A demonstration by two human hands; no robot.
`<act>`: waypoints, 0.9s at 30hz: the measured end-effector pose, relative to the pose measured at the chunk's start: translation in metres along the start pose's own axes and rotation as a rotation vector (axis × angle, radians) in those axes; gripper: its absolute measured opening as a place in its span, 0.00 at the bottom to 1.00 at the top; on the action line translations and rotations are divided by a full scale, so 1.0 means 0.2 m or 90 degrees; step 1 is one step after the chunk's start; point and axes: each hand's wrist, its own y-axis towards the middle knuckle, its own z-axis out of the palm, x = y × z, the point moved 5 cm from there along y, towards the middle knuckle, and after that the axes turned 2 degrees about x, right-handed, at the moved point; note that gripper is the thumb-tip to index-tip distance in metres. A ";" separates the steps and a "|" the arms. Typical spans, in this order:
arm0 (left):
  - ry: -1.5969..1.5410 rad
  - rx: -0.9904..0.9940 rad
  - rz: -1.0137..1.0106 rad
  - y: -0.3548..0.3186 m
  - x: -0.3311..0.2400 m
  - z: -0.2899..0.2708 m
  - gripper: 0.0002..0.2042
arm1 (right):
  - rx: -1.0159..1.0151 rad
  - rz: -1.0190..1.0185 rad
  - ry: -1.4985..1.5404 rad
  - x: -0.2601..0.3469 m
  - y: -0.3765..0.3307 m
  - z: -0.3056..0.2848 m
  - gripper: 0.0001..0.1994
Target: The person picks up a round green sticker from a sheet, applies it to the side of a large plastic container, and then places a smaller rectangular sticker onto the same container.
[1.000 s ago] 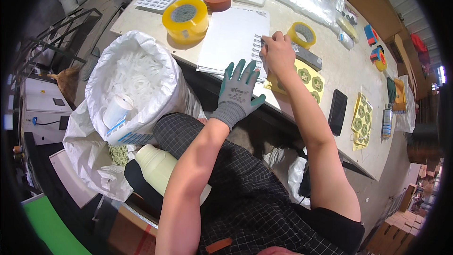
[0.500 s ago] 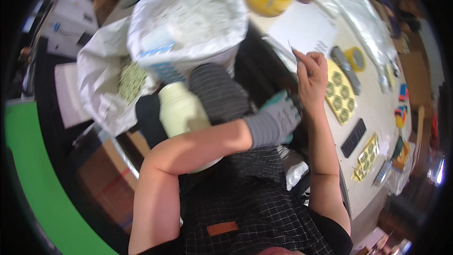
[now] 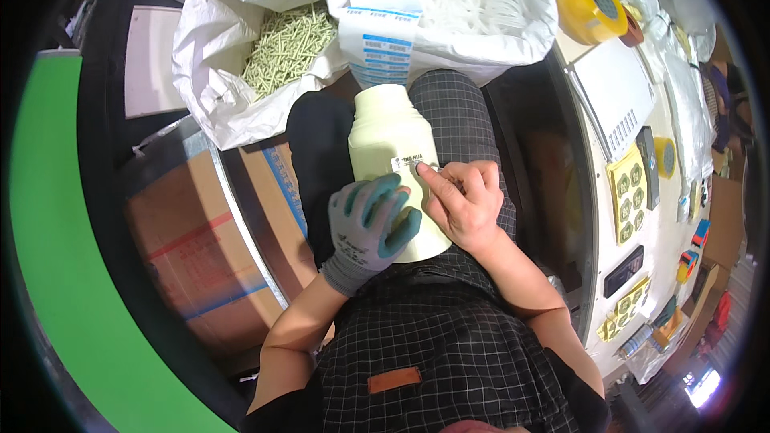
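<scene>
A pale yellow-green jug-shaped bottle [image 3: 389, 128] lies across my lap, its neck pointing away from me. On its side is a small white label [image 3: 405, 163] with dark print. My right hand [image 3: 465, 204], bare, has its index fingertip at the label's right end, the other fingers curled; the thumb's grip is partly hidden. My left hand [image 3: 365, 228] wears a grey glove with green fingertips. Its fingers are bent but apart over the bottle's lower left side, with nothing seen in them. Whether that palm touches the bottle cannot be told.
Beyond my knees stand a white sack of pale green sticks [image 3: 289, 48] and one of clear plastic rings [image 3: 473, 0]. A strip of blue-and-white labels [image 3: 385, 44] hangs there. The right-hand table [image 3: 597, 261] bears yellow tape [image 3: 589, 8], sticker sheets [image 3: 626, 200] and a phone [image 3: 624, 271].
My right hand has come from above the table to the bottle, bringing the label onto its side. My left hand has moved back left over the bottle. The view has swung right.
</scene>
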 end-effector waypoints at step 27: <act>0.028 0.055 -0.066 -0.11 0.04 0.15 0.23 | 0.105 0.049 -0.126 -0.06 0.01 0.02 0.23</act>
